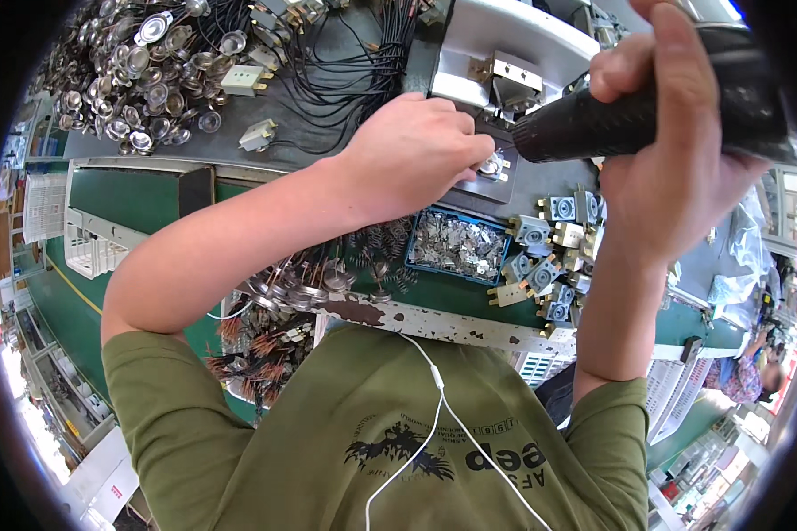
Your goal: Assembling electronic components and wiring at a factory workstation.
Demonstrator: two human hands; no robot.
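Observation:
My left hand [416, 157] is closed, its fingertips pinched at a small part with metal tabs [494, 165] that lies on a dark square plate [496, 188]. My fingers cover much of that part. In my right hand [660, 168], raised at the upper right, is a black electric screwdriver [584, 111] with a ribbed nose. Its nose points left, toward the plate, and no bit can be made out. Just beyond the plate stands a metal fixture [515, 80] by a white housing [540, 35].
A blue tray [409, 263] holds small metal pieces. Right of it lie several switch-like parts [558, 209]. Shiny round metal parts [137, 62] are heaped at the far left, beside black wires [390, 53]. Dark springs [398, 237] lie below my left forearm. Another person [744, 379] is far right.

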